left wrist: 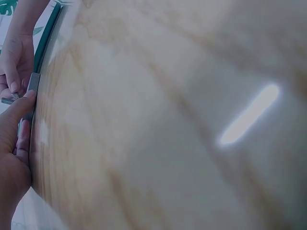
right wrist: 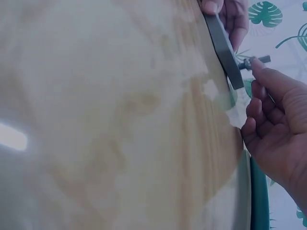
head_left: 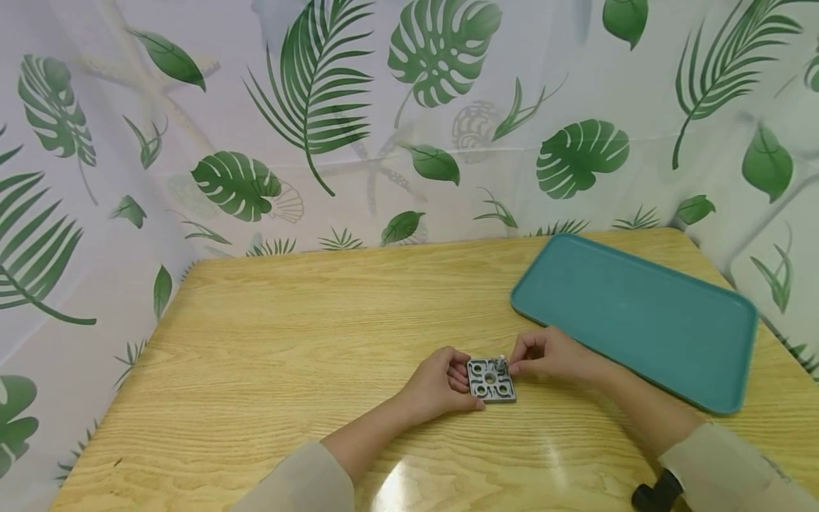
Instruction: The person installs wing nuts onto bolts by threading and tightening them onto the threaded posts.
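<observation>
A square grey metal plate (head_left: 475, 391) with several round holes and dark grooves lies on the table. My left hand (head_left: 435, 387) grips its left side, thumb along the near edge and fingers curled at the far left. At the plate's far right corner, a small bolt-like metal fitting (right wrist: 247, 63) sticks up from the face. My right hand (head_left: 547, 355) pinches this fitting between thumb and forefinger, its other fingers curled in. Seen from the right wrist, the plate (right wrist: 223, 50) appears edge-on. In the left wrist view the fingers partly hide the fitting.
A teal rectangular tray (head_left: 630, 306) lies at the back right, just beyond my right forearm. The wooden table (head_left: 288, 320) reaches back to a leaf-printed cloth (head_left: 358, 206). A black strap device (head_left: 659, 492) is at my right sleeve.
</observation>
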A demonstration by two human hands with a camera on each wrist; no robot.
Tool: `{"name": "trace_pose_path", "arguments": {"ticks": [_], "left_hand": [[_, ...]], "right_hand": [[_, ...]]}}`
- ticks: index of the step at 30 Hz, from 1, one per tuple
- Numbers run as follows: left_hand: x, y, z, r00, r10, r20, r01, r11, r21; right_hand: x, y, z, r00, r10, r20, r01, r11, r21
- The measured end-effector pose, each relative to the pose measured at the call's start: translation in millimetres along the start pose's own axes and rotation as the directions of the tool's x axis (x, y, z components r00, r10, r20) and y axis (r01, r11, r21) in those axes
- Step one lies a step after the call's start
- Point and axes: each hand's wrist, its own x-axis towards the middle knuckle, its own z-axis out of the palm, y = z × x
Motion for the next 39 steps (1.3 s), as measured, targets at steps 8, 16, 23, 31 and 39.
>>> {"name": "trace_pose_path", "arguments": {"ticks": [8, 16, 23, 31, 39], "left_hand": [[-0.3, 1.7, -0.2, 1.0, -0.002, -0.001, 0.002, 1.0, -0.001], [-0.1, -0.5, -1.2, 1.0, -0.001, 0.011, 0.001, 1.0, 0.002], [0.7, -1.8, -0.5, 1.0, 0.004, 0.013, -0.004, 1.0, -0.011], [-0.1, -2.0, -1.7, 1.0, 0.006, 0.013, -0.005, 1.0, -0.014], [0.2, -1.5, -1.7, 1.0, 0.018, 0.017, -0.018, 1.0, -0.005]], "right_hand": [[-0.9, -5.6, -0.7, 0.997, 0.08, -0.01, -0.08, 0.997, 0.001], [14.0, -5.3, -10.5, 0.993, -0.061, 0.102, 0.066, 0.996, -0.053], [20.3, -4.7, -13.0, 0.973, -0.14, 0.182, 0.148, 0.989, -0.028], [12.4, -1.1, -11.2, 0.998, 0.011, 0.064, -0.007, 0.998, -0.068], [0.0, -6.1, -2.0, 0.998, 0.052, -0.018, -0.053, 0.997, -0.051]]}}
